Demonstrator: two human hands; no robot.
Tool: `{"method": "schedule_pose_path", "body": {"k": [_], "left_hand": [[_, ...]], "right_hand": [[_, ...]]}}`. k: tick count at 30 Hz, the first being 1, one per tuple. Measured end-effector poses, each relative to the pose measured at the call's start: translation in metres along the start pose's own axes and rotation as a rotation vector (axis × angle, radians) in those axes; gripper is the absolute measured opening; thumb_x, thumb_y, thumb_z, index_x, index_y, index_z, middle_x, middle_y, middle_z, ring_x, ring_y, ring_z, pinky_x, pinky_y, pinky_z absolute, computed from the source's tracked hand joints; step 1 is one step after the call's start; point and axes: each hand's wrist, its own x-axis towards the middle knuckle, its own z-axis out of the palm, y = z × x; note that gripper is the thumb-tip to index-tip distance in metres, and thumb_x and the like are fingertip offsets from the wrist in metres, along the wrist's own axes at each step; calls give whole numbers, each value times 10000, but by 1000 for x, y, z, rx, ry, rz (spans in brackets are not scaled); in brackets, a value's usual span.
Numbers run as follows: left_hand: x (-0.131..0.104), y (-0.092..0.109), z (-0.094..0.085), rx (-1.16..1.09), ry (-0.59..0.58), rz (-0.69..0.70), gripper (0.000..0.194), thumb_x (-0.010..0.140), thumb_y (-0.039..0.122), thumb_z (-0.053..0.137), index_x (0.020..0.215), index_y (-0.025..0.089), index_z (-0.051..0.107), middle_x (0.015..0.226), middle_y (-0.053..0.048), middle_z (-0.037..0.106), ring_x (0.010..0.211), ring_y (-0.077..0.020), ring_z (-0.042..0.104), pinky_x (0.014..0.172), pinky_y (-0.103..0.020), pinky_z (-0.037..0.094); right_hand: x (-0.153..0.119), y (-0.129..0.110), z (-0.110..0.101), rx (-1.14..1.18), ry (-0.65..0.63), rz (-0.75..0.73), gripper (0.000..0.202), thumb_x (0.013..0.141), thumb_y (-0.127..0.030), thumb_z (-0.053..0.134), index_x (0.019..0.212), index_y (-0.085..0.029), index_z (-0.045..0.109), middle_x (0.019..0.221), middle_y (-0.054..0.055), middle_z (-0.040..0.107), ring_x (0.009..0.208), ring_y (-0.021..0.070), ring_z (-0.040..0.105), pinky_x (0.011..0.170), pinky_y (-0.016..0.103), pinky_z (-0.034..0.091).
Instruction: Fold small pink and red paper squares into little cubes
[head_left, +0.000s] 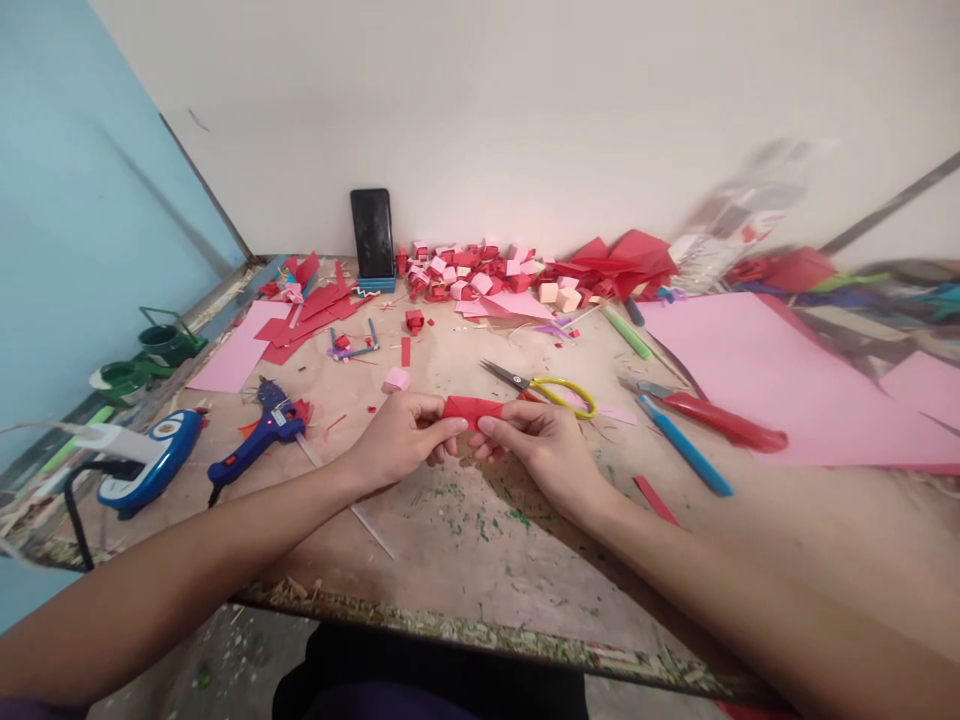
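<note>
Head view | my left hand [397,435] and right hand [551,445] are pinching a red paper piece [472,408] above the table [420,590] | done: folded cubes [480,270] are lying piled by the wall [480,120] | unfinished: this piece is seeming partly folded, though my grip is hiding its underside

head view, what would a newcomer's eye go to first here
The eye would likely fall first on the red paper, pinched between the left grip and right grip above the table. Next might come the heap of small red and pink paper cubes by the pale wall, then the large pink sheet on the right.
</note>
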Motion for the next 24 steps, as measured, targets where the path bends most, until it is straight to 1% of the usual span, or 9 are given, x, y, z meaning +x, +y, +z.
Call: {"method": "schedule_pose_path", "body": {"k": [2,4,6,8,12,16,20,24], "left_hand": [[0,1,1,-7,0,3,218,897,291,663,755,128,693,654,-23,686,526,-96,600,529,-207,492],[-1,4,1,-9,-5,18,204,898,287,658,780,125,699,667,-24,686,550,-99,606,548,-210,499],[-3,6,2,-5,-25,35,191,900,276,648,805,122,711,686,-30,692,576,-101,607,571,-213,505],[-3,6,3,1,-54,25,198,904,273,636,810,119,716,686,-35,692,585,-104,607,579,-216,505],[-1,0,3,37,-52,6,239,911,280,626,738,122,677,627,-22,659,549,-104,594,556,-215,483],[1,-6,1,63,-57,21,224,916,282,626,757,131,673,625,-9,647,551,-105,585,563,-217,470],[0,-3,0,112,-66,46,228,923,318,633,803,139,707,728,-28,701,624,-122,606,616,-237,482],[-2,2,2,142,-54,56,178,892,303,677,948,155,759,856,-44,749,712,-143,635,663,-249,491]], "right_hand": [[0,-1,1,31,-32,6,274,798,-439,814,773,-169,772,760,64,781,607,161,705,585,275,545],[0,-2,1,57,-97,13,273,788,-430,822,831,-163,780,767,61,780,610,157,704,593,271,557],[0,-2,2,71,-158,27,284,797,-429,813,844,-151,778,775,68,782,636,160,716,620,272,573],[0,0,1,78,-180,39,289,804,-426,806,826,-140,773,764,72,780,659,164,729,645,269,582],[2,3,0,92,-174,61,270,781,-397,832,796,-134,774,685,55,759,617,153,714,607,250,571],[4,2,-2,45,-173,42,264,783,-392,831,796,-133,785,653,52,748,579,151,700,584,253,562],[4,-2,-4,-14,-212,42,318,834,-442,776,876,-129,807,744,90,779,646,182,731,620,282,571],[3,-1,-4,-25,-139,8,368,883,-493,713,875,-139,815,756,89,777,653,189,734,624,292,569]]}}
